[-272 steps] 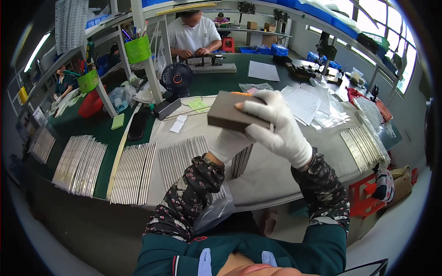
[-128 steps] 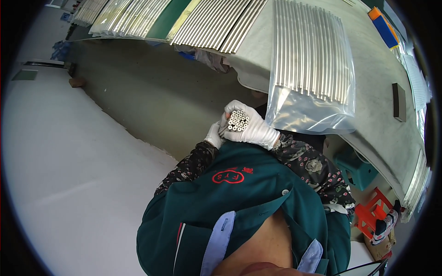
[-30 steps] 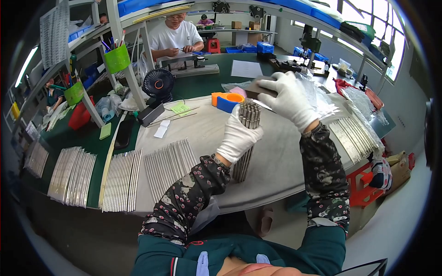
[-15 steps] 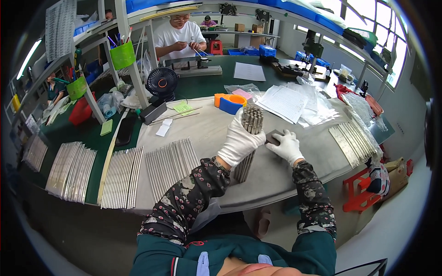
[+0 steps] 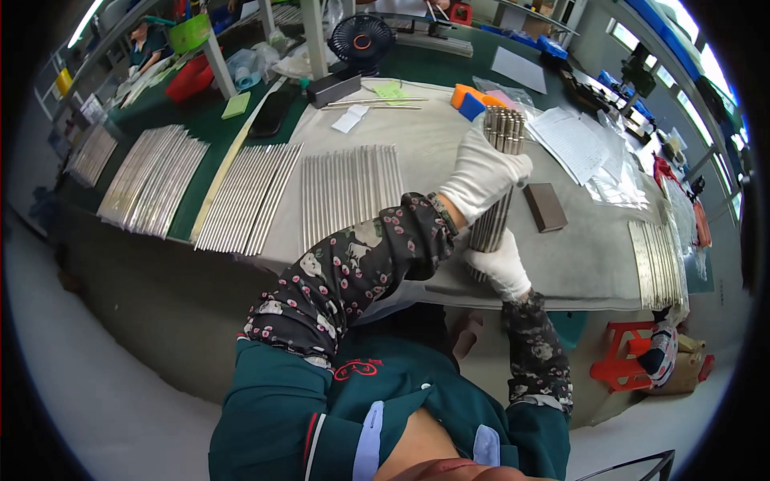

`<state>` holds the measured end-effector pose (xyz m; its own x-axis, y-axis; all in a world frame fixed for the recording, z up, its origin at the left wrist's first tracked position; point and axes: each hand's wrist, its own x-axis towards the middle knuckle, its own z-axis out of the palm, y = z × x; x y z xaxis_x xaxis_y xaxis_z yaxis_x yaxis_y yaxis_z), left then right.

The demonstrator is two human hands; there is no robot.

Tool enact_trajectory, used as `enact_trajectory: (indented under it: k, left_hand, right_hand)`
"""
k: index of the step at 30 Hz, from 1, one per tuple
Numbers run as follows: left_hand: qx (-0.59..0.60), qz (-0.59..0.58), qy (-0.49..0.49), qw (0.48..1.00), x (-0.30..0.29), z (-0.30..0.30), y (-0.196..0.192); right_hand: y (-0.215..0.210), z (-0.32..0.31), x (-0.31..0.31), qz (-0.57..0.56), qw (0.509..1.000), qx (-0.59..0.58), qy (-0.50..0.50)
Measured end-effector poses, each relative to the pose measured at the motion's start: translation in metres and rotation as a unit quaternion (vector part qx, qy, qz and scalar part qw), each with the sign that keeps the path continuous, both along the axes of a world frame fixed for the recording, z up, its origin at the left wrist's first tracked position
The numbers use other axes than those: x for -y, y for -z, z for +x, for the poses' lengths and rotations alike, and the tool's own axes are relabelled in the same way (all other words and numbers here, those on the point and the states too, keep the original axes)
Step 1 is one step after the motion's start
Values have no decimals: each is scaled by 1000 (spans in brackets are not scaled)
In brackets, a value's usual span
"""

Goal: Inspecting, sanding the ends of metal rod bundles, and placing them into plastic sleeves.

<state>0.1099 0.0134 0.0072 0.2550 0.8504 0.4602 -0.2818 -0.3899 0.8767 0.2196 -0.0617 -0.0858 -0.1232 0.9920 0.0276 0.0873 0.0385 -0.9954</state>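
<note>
A thick bundle of shiny metal rods (image 5: 504, 132) stands nearly upright over the cloth-covered table (image 5: 437, 152). My left hand (image 5: 481, 175), in a white glove, is wrapped round its upper part, with the rod ends sticking out above the fingers. Lower down, my right hand (image 5: 504, 268), gloved too, is closed round the bundle near its bottom; some of its fingers are hidden behind the rods. A dark brown rectangular block (image 5: 546, 207) lies on the cloth just right of the bundle, touched by neither hand.
Rows of metal rods (image 5: 353, 192) lie to the left, and a shorter row (image 5: 656, 264) at the right edge. Behind are a black fan (image 5: 362, 42), a dark phone-like slab (image 5: 271, 112), an orange-and-blue tape dispenser (image 5: 473, 100) and papers (image 5: 571, 144). A red stool (image 5: 622, 369) stands right.
My right hand has let go of the brown block and moved down to the lower part of the bundle. My left hand keeps its hold. The view has tilted down and turned left.
</note>
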Motion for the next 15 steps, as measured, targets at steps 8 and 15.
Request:
enact_trajectory:
  k: [8, 15]
  left_hand:
    - [-419, 186, -24, 888, 88, -97, 34]
    - [-575, 240, -184, 760, 132, -180, 86]
  right_hand:
    - [-21, -8, 131, -265, 948, -155, -86]
    - [-16, -8, 163, -277, 949, 13, -153]
